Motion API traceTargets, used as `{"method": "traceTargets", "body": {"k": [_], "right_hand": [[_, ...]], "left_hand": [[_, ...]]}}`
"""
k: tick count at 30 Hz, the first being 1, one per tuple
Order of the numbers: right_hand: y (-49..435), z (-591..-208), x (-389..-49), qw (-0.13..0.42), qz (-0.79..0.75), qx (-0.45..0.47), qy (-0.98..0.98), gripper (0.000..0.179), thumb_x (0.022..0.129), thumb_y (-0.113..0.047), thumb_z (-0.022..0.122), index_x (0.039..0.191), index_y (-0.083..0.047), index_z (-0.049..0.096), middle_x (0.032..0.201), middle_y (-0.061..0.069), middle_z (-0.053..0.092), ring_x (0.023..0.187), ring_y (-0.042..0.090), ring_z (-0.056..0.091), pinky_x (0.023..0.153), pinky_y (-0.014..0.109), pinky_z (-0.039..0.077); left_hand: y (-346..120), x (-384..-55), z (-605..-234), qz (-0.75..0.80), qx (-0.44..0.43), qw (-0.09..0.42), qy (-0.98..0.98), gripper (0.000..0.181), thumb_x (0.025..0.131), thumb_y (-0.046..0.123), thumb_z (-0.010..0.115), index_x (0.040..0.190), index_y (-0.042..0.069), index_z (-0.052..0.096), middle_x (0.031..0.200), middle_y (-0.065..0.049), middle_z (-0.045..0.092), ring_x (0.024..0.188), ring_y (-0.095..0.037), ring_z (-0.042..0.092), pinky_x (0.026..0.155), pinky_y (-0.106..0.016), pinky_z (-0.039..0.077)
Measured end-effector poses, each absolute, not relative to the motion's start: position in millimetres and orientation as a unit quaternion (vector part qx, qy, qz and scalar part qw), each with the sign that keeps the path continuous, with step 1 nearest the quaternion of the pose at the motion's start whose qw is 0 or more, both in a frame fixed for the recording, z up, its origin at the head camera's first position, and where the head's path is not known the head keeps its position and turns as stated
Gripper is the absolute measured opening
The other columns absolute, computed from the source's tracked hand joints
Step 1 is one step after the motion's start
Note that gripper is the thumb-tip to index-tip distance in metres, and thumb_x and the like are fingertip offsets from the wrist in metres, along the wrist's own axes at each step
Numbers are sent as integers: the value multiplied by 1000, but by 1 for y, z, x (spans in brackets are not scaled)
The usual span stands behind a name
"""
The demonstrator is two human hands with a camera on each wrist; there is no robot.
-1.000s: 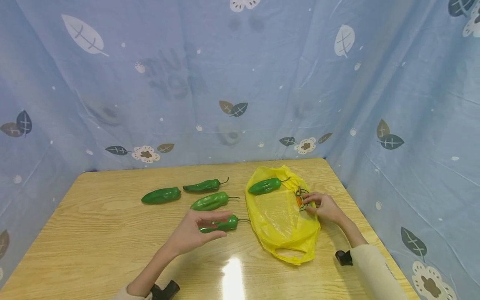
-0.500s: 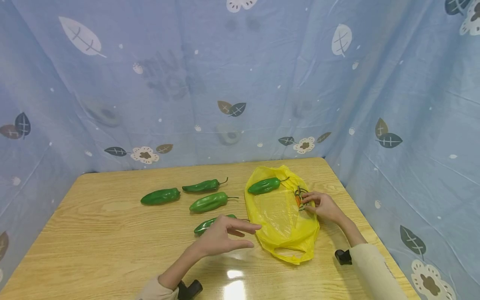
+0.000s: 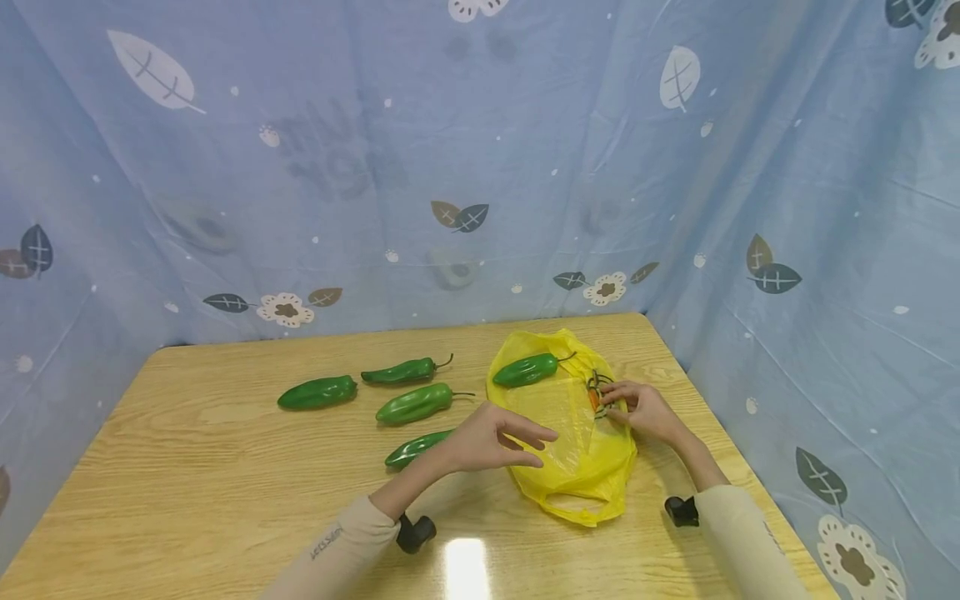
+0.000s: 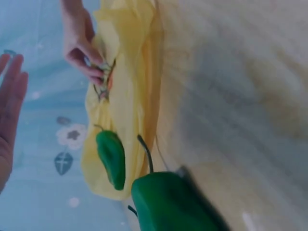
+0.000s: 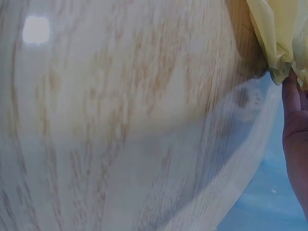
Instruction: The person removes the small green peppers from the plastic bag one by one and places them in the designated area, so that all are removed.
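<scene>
A yellow plastic bag (image 3: pixel 611 479) lies flat on the table, its handle loop toward me. On its far left part rests a long green pepper (image 3: pixel 527 370) with a thin stem. My right hand (image 3: pixel 645 410) grips the bag's right side with curled fingers, beside an orange and dark green pattern (image 3: pixel 594 398). My left hand (image 3: pixel 498 437) is held over the bag's left edge, thumb and fingers apart, with nothing between them. Beneath its wrist lies a green pepper (image 3: pixel 412 450), its stem end hidden. In the left wrist view a green pepper (image 4: pixel 168 202) looms large in front.
More long green peppers lie left of the bag: one with no visible stem (image 3: pixel 318 392), a slim curved pepper (image 3: pixel 401 372) and a lighter pepper (image 3: pixel 415 403). The wooden table (image 3: pixel 187 483) ends at a blue patterned curtain (image 3: pixel 405 167) behind and along the sides.
My left hand has moved right, from over the nearest green pepper to the bag's left edge. My right hand stays at the bag's right side, and the peppers lie as before.
</scene>
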State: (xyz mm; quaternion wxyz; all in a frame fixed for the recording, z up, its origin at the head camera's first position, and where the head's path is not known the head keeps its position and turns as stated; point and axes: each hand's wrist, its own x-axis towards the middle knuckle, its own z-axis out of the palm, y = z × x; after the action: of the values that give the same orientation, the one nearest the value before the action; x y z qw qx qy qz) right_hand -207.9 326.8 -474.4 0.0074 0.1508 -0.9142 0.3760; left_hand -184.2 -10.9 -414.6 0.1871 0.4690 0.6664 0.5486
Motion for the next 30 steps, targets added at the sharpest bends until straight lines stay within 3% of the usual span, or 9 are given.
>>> {"method": "traceTargets", "body": {"k": [5, 11, 20, 30], "right_hand": [[329, -475, -209, 10, 375, 147, -915, 16, 87, -2, 69, 102, 1, 72, 124, 21, 61, 121, 43, 49, 98, 57, 40], [330, -475, -210, 10, 377, 148, -914, 16, 86, -2, 69, 102, 1, 72, 124, 21, 60, 121, 43, 49, 98, 57, 41], [331, -476, -208, 14, 369, 156, -916, 16, 87, -2, 69, 102, 0, 73, 125, 22, 60, 121, 43, 49, 97, 56, 42], [330, -478, -209, 11, 371, 162, -914, 17, 87, -4, 70, 103, 0, 72, 126, 22, 59, 122, 44, 48, 96, 56, 42]], "left_hand": [[0, -207, -415, 536, 500, 222, 644, 36, 86, 3, 70, 121, -1, 65, 121, -15, 64, 102, -26, 66, 79, -29, 56], [9, -231, -420, 523, 512, 222, 644, 37, 86, 1, 69, 122, -5, 63, 122, -17, 63, 104, -31, 65, 81, -29, 55], [23, -262, -434, 578, 422, 231, 659, 40, 86, 1, 70, 124, -3, 62, 124, -21, 61, 106, -40, 62, 84, -30, 54], [33, -291, -446, 595, 336, 163, 711, 41, 87, 6, 70, 127, -2, 60, 120, -15, 65, 103, -20, 66, 86, -29, 53]]}}
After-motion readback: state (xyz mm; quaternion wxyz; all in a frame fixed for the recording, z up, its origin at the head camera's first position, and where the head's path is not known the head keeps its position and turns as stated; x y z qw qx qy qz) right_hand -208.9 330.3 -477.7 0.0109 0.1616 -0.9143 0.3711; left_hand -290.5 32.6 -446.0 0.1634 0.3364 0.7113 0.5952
